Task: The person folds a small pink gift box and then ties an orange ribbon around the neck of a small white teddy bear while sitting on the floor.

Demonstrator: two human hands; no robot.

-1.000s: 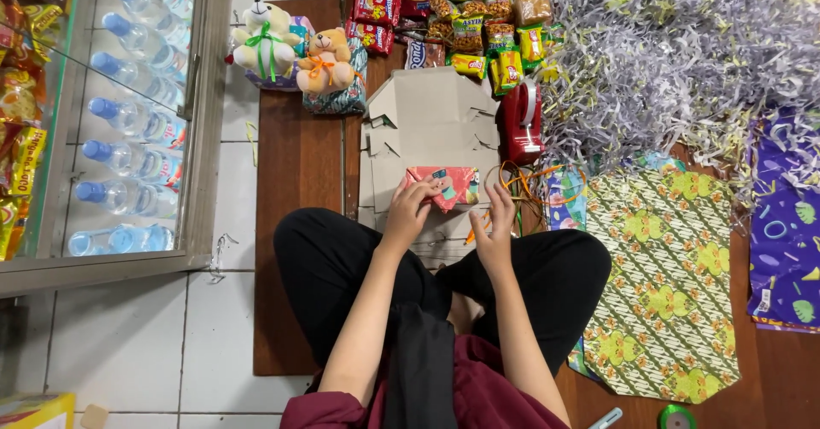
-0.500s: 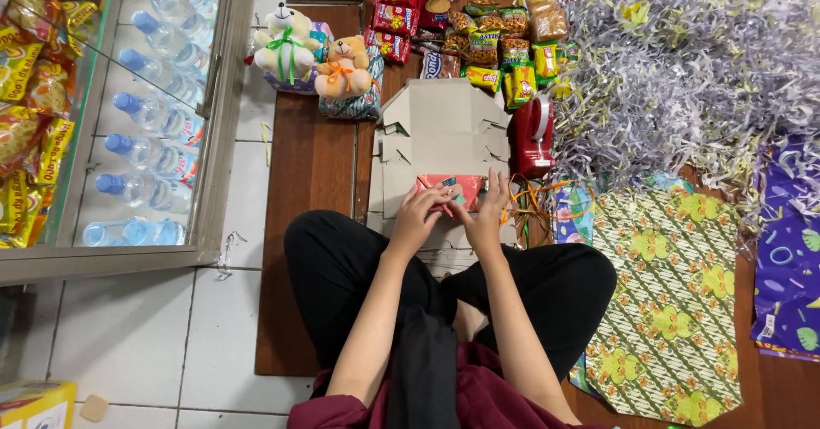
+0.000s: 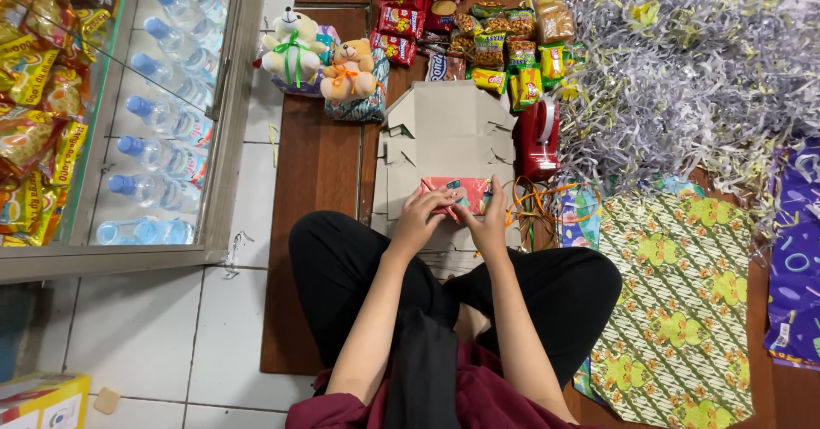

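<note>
Both hands grasp the red packet (image 3: 457, 195), left hand (image 3: 424, 214) and right hand (image 3: 485, 221) at its ends, over the flat cardboard (image 3: 444, 130) before my knees; risk: thin edge grip may slip, dropping it among the orange ribbon (image 3: 534, 203).

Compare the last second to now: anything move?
Little. Both hands, left hand and right hand, keep hold of the red packet over the flat cardboard; fingers shifted slightly, the left now further over its top. Snacks, plush bears and red tape dispenser stayed put.
</note>
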